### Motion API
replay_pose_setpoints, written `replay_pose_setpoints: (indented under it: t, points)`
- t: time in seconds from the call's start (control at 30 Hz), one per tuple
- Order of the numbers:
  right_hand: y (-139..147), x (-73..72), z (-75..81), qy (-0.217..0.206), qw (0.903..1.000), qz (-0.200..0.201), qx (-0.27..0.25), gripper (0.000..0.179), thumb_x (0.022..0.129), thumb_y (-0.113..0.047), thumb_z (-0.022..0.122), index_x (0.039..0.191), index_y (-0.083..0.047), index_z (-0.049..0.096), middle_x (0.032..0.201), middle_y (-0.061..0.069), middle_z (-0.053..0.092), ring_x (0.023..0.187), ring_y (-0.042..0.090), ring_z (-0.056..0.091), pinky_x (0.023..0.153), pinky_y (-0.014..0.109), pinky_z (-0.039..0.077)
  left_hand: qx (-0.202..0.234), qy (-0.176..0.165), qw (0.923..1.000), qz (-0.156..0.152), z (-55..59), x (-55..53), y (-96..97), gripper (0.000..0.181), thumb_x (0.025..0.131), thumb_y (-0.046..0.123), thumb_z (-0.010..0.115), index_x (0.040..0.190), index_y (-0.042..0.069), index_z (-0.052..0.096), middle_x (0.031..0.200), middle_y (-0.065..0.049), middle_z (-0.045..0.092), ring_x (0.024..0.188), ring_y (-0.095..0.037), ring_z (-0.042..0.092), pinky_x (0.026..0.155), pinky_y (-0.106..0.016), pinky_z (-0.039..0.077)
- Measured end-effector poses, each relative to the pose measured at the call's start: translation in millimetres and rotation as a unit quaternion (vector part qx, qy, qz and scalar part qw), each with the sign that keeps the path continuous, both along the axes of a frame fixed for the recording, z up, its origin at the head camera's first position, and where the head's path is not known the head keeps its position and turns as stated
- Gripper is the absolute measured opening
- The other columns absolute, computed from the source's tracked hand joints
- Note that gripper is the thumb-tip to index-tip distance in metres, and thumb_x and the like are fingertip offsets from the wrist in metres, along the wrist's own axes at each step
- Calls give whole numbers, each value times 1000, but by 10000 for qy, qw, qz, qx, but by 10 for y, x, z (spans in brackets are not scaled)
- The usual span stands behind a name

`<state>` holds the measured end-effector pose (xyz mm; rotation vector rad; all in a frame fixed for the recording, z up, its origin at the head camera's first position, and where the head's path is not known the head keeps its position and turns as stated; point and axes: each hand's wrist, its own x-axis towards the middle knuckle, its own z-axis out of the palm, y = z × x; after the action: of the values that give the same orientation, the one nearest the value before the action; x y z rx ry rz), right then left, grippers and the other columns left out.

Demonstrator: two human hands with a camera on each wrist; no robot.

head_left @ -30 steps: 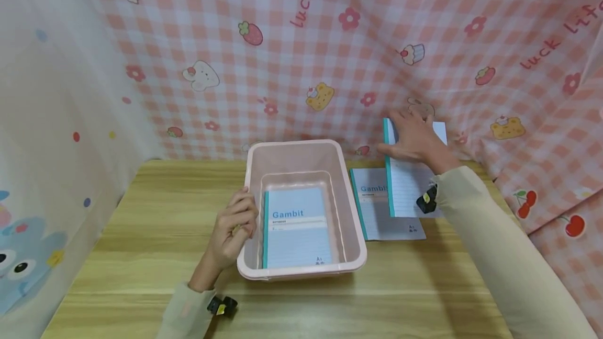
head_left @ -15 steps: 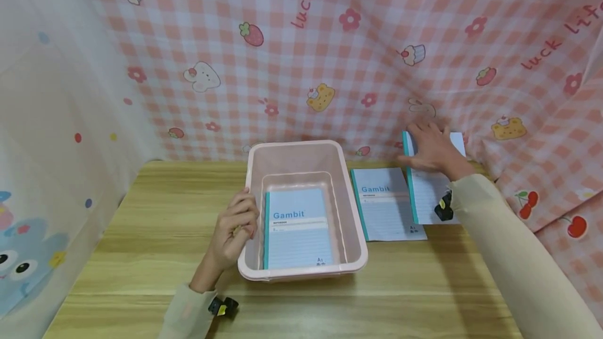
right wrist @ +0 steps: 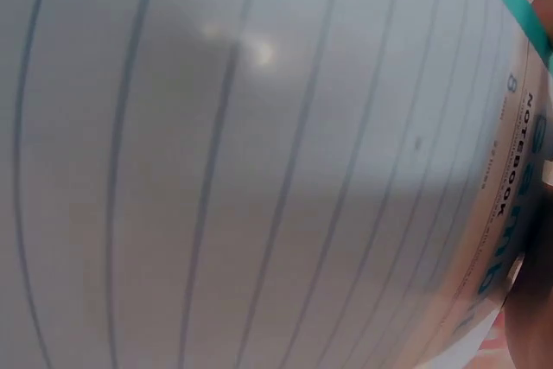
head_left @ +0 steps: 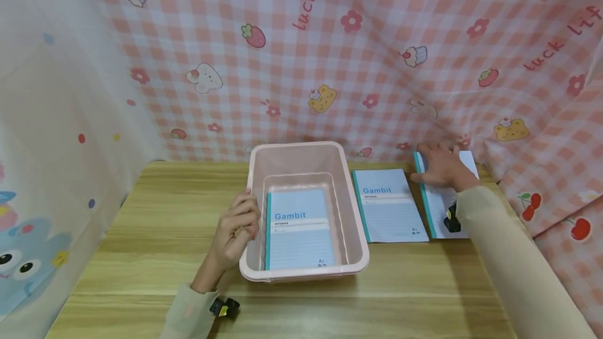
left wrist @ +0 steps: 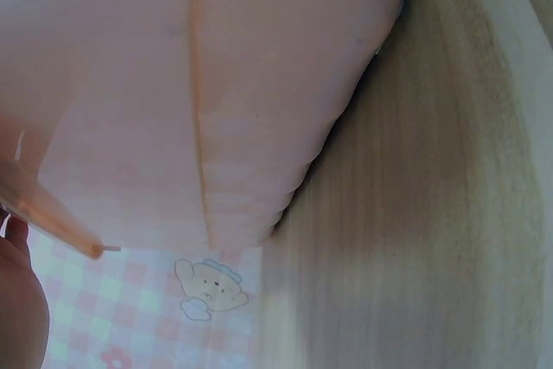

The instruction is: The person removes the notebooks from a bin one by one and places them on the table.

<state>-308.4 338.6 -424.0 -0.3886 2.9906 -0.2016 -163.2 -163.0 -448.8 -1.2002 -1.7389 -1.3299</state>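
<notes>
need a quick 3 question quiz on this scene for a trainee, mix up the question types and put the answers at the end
1. True or false: the left hand holds the bin by its rim.

2. Multiple choice: what colour is the spine strip of the notebook under the right hand?
A) red
B) teal
C) black

3. Fill in: the bin's notebook bears the large word ____.

Key: 1. True. 2. B, teal. 3. Gambit.
</notes>
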Motion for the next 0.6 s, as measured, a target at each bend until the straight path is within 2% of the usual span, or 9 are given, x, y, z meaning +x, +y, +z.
replay_pose_setpoints:
  t: [0.3, 0.47, 0.6]
  points:
    - [94, -6, -311, -81, 10000, -3, 13, 85, 86, -50, 71, 150, -4, 40, 156, 30, 37, 145, 57, 21, 109, 81, 7, -36, -52, 10000, 12, 2, 4, -12, 29, 75, -10, 39, 59, 15, 43, 71, -3, 46, 83, -22, 44, 109, -44, 33]
    - [79, -39, -427, -60, 10000, 60, -47, 83, 86, -51, 71, 151, -8, 42, 158, 27, 37, 146, 57, 20, 108, 78, 8, -48, -73, 9999, 56, -1, 8, -17, 28, 74, -9, 39, 59, 15, 43, 71, -3, 46, 83, -22, 44, 109, -44, 32]
    - [74, -67, -478, -48, 10000, 43, -72, 82, 87, -48, 70, 152, -8, 41, 158, 29, 35, 145, 58, 21, 107, 80, 7, -59, -92, 9999, 46, -3, 9, -12, 28, 72, -9, 39, 59, 15, 43, 72, -4, 47, 84, -23, 44, 107, -43, 31]
